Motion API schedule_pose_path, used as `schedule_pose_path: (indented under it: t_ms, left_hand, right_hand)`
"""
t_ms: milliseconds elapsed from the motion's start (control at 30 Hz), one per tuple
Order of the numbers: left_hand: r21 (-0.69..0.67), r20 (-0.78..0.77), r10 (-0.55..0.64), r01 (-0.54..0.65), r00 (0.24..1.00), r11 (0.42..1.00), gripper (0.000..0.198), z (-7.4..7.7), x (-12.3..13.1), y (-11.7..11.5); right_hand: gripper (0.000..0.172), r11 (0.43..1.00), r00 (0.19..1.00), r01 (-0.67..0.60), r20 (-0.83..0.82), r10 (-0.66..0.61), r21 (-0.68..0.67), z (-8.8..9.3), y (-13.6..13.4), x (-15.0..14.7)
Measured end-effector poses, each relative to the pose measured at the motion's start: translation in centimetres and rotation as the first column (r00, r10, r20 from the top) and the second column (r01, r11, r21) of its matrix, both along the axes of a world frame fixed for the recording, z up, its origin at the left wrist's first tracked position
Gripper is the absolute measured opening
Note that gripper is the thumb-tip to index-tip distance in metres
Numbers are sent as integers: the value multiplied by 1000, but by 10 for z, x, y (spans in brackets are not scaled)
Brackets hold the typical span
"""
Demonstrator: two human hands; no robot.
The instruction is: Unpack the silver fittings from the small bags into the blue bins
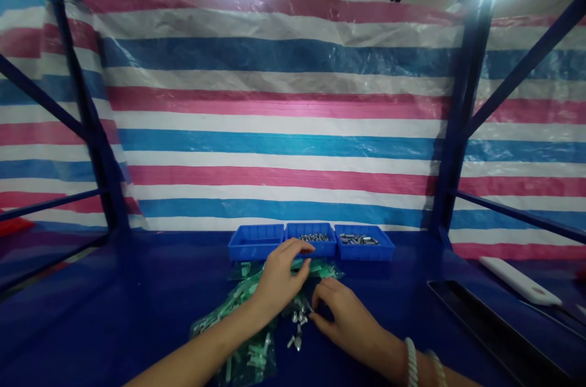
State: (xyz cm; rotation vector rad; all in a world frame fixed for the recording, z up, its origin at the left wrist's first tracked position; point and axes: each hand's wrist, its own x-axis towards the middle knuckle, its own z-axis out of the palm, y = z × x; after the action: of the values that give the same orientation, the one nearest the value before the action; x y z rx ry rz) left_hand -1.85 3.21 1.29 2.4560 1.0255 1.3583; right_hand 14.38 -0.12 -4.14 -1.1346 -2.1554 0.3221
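Note:
My left hand [282,274] reaches over the front of the middle blue bin [324,248], which holds small metal parts. Its thumb and fingers are apart, with nothing visible between them. My right hand [339,311] is lower and to the right, thumb and fingertips brought together in a pinch. Whatever sits in that pinch is too small to make out. Beside those fingertips, a little cluster of shiny metal pieces [298,318] lies on the blue tabletop [389,350]. Clear bags of greenish-looking parts [229,307] spread beneath and left of my left arm.
Another blue bin [256,246] stands at the left of the row; the right bin [366,251] holds metal cylinders. To the right lie a dark flat device [485,326] and a white device [519,280] with a cable. Blue frame posts [458,106] and striped sheeting [284,106] enclose the table.

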Motion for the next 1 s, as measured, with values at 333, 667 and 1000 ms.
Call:
schedule_pose_path:
  t_ms: [333,667,1000]
  left_hand:
    - [-397,262,-49,154,964,905,12,-3,8,-28]
    - [-332,266,-58,148,962,932,23,-17,16,-38]
    - [-285,209,-46,105,977,953,10,-20,18,-39]
  right_hand:
    - [12,991,878,-119,-471,77,-58,36,1,23]
    - [16,995,953,-60,-292,81,80,35,-2,26]
    - [21,987,908,-96,-418,33,-131,28,-3,19]
